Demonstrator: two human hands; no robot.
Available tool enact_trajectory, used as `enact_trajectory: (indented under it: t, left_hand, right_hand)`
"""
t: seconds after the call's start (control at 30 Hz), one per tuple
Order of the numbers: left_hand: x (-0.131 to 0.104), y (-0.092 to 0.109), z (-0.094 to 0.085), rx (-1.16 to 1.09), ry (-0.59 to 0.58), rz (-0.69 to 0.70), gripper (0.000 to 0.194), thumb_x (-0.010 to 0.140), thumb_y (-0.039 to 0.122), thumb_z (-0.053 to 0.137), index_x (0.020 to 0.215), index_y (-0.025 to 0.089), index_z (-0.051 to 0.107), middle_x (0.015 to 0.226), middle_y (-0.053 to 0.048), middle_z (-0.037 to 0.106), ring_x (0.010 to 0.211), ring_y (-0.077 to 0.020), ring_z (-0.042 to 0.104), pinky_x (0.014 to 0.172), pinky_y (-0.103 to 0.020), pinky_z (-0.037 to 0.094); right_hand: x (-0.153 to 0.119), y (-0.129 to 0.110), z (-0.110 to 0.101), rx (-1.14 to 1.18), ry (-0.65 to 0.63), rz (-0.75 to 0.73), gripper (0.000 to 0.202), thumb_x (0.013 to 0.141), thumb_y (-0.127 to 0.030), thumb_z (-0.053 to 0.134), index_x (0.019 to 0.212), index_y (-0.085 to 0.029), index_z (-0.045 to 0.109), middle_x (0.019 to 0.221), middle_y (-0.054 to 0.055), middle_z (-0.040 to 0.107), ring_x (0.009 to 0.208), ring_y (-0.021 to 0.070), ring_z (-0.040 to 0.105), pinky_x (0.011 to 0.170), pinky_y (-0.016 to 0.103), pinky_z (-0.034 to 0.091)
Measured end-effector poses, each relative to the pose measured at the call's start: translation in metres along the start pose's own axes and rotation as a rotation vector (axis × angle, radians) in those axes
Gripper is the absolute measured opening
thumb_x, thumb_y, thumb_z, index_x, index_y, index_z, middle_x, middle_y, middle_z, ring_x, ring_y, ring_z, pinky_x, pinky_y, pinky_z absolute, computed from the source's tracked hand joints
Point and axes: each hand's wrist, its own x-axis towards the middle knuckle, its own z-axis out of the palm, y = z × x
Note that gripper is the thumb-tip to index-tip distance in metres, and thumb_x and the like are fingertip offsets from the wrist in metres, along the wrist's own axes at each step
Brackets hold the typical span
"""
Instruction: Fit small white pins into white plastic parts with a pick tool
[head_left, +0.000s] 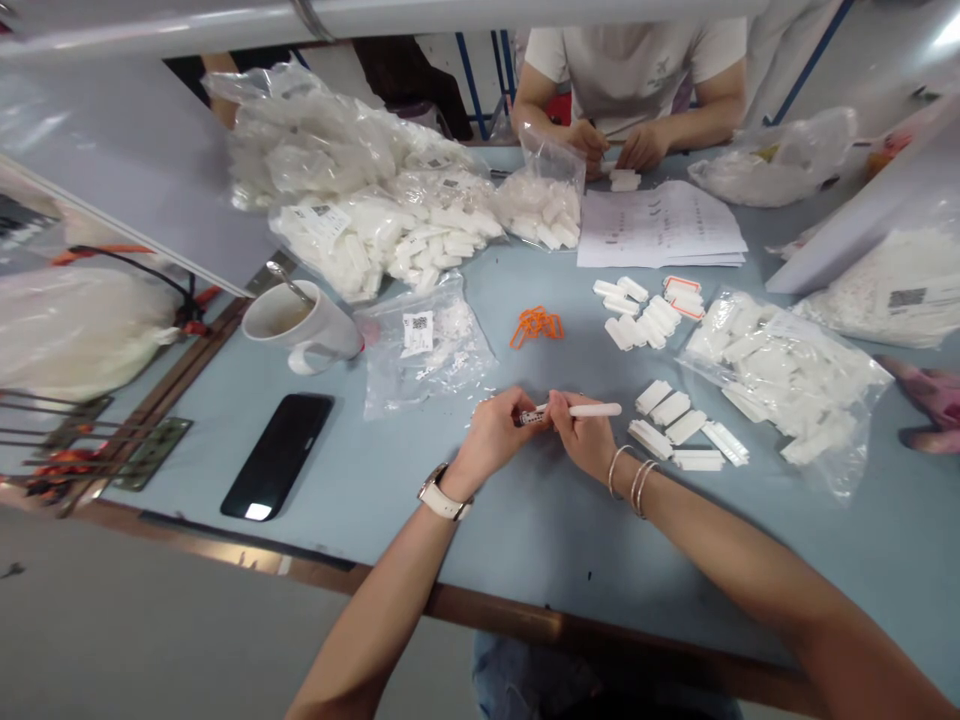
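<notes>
Above the blue tabletop [420, 530], the left hand [493, 432] pinched a small dark-dotted piece [532, 418] in its fingertips while the right hand [583, 432] gripped a white pen-like tool [598, 410] beside it, apparently mid-detail work calling next for steadiness.

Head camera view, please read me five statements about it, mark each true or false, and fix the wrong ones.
1. The right hand holds a white pen-like tool. True.
2. The left hand lies flat with its fingers spread. False: the left hand pinches a small dark-speckled piece.
3. A spoon sticks out of the white mug. True.
4. The orange pieces are inside a clear bag. False: the orange pieces lie loose on the table.
5. The black phone lies to the left of both hands. True.
</notes>
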Motion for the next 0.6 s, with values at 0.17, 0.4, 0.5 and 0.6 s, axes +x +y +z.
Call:
enact_trajectory:
  t: [0.17,0.4,0.5,0.6]
  left_hand:
    - [-0.0002,-0.0007,0.0007,0.016,0.019,0.025,0.019,0.071,0.030,0.067,0.066,0.019,0.053,0.059,0.003,0.057,0.054,-0.0105,0.050,0.053,-0.023,0.037]
    - [0.0007,-0.0010,0.0003,0.019,0.010,0.001,0.016,0.069,0.026,0.068,0.067,0.018,0.054,0.059,0.004,0.057,0.054,-0.0103,0.049,0.054,-0.023,0.037]
    - [0.0006,-0.0015,0.0005,0.009,0.005,-0.003,0.015,0.068,0.026,0.068,0.068,0.019,0.055,0.059,0.004,0.058,0.054,-0.0105,0.050,0.053,-0.023,0.036]
    - [0.0003,-0.0017,0.0007,0.006,0.011,0.009,0.014,0.069,0.027,0.066,0.068,0.019,0.055,0.060,0.003,0.059,0.054,-0.0105,0.050,0.053,-0.023,0.036]
  right_hand:
    - [-0.0007,0.0018,0.0034,-0.138,-0.008,-0.083,0.054,0.099,-0.043,0.023,0.072,-0.018,0.062,0.059,0.006,0.062,0.057,0.0158,0.057,0.059,0.027,0.039]
    - [-0.0044,0.0020,0.0003,-0.043,-0.004,-0.072,0.056,0.099,-0.044,0.021,0.066,-0.019,0.058,0.057,0.004,0.060,0.053,0.0139,0.054,0.058,0.026,0.041]
    - [-0.0055,0.0007,-0.0026,0.047,-0.020,-0.029,0.055,0.098,-0.047,0.021,0.066,-0.020,0.058,0.054,0.002,0.057,0.052,0.0133,0.054,0.058,0.025,0.043]
    - [-0.0052,-0.0005,-0.0037,0.069,-0.035,-0.009,0.055,0.098,-0.049,0.023,0.066,-0.021,0.057,0.055,0.002,0.057,0.053,0.0133,0.055,0.059,0.024,0.045]
